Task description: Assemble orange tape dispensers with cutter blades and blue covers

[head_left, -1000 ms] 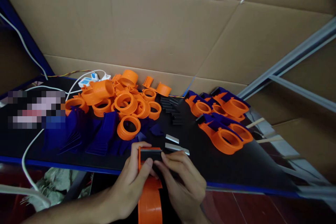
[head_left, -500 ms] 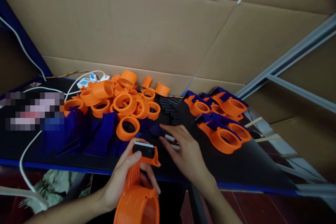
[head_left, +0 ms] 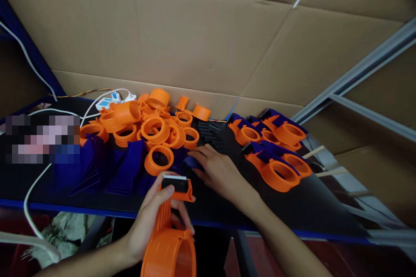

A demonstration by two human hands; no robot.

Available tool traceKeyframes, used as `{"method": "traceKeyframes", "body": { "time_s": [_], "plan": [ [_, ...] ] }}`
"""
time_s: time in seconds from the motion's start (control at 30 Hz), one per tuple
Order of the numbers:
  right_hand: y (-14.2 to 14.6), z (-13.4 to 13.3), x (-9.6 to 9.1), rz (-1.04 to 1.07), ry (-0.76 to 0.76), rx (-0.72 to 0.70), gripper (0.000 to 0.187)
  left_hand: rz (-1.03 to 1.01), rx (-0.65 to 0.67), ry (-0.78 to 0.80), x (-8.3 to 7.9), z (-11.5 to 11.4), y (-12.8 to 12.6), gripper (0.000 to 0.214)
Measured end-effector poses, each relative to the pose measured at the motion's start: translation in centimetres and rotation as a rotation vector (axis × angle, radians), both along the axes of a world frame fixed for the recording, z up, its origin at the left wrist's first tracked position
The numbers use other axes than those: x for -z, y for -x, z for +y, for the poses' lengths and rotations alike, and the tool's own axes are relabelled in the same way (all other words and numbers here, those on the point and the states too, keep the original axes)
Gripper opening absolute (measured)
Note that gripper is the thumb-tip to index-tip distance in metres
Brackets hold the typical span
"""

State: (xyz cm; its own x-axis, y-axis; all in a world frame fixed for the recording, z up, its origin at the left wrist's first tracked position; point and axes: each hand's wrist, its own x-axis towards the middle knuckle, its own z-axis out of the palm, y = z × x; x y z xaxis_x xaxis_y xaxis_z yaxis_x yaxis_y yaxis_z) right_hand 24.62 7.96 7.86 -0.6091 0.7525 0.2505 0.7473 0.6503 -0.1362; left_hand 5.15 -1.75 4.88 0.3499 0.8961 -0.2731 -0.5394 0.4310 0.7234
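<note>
- Two bare hands of mine show in the head view, low in the middle, with the counter [head_left: 320,207] beyond and beneath them.
- My left hand [head_left: 149,216] is clamped on an orange tape holder [head_left: 159,246], its ring toward me; the thumb lies on the black piece [head_left: 180,186] at its far end, where a pale toothed edge sticks up.
- My right hand [head_left: 219,171] reaches over the counter, palm down, fingers slightly bent, at a small blue piece [head_left: 191,163]; I can't tell whether they have closed on it.
- Just beyond those fingers lie black strips [head_left: 204,128], partly hidden by my hand.
- To the left, orange rings [head_left: 130,112] sit heaped, with blue plates [head_left: 125,177] fanned out in front.
- On the right, several orange-and-blue holders [head_left: 271,181] lie grouped together.
- At the back, a white power strip [head_left: 104,103] rests near the cardboard [head_left: 208,39].
</note>
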Motion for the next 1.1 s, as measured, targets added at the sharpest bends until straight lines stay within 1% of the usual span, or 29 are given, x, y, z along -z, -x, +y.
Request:
{"method": "traceKeyframes", "body": {
  "time_s": [0.07, 0.17, 0.23, 0.3, 0.33, 0.4, 0.5, 0.63, 0.7, 0.8, 0.9, 1.0, 1.1],
  "plan": [
    [-0.6, -0.1, -0.6, 0.126, 0.084, -0.021, 0.041, 0.008, -0.008, -0.004, -0.1, 0.0, 0.1, 0.028],
    [-1.5, -0.8, -1.5, 0.440, 0.263, -0.061, 0.038, 0.032, -0.020, -0.021, -0.4, 0.1, 0.2, 0.028],
    [-1.7, -1.7, -2.1, 0.611, 0.400, -0.071, 0.037, 0.041, -0.021, -0.029, -0.6, 0.2, 0.2, 0.029],
    [-1.7, -2.8, -2.4, 0.688, 0.507, -0.075, 0.041, 0.043, -0.021, -0.028, -0.6, 0.2, 0.1, 0.029],
    [-1.6, -3.4, -2.5, 0.694, 0.532, -0.077, 0.042, 0.045, -0.025, -0.022, -0.6, 0.2, 0.1, 0.030],
    [-1.2, -4.5, -2.4, 0.665, 0.509, -0.075, 0.043, 0.052, -0.032, -0.003, -0.6, 0.1, 0.0, 0.032],
    [-0.5, -5.4, -2.0, 0.597, 0.409, -0.070, 0.044, 0.059, -0.041, 0.034, -0.6, 0.0, -0.1, 0.037],
    [0.1, -6.0, -1.9, 0.539, 0.285, -0.053, 0.044, 0.081, -0.086, 0.068, -1.0, -0.2, -0.4, 0.041],
    [0.1, -6.1, -2.1, 0.523, 0.250, -0.056, 0.044, 0.077, -0.107, 0.083, -1.2, -0.2, -0.5, 0.043],
    [-0.1, -6.0, -2.3, 0.564, 0.268, -0.078, 0.043, 0.058, -0.091, 0.080, -1.2, -0.2, -0.4, 0.043],
    [-0.3, -5.9, -2.3, 0.588, 0.303, -0.080, 0.040, 0.042, -0.051, 0.066, -0.9, -0.1, -0.2, 0.040],
    [-0.3, -5.8, -1.9, 0.569, 0.320, -0.083, 0.044, -0.019, -0.023, 0.086, -0.6, 0.0, 0.1, 0.039],
    [-0.2, -5.9, -1.3, 0.591, 0.309, -0.094, 0.048, -0.091, -0.045, 0.144, -0.6, 0.1, 0.3, 0.046]
  ]
}}
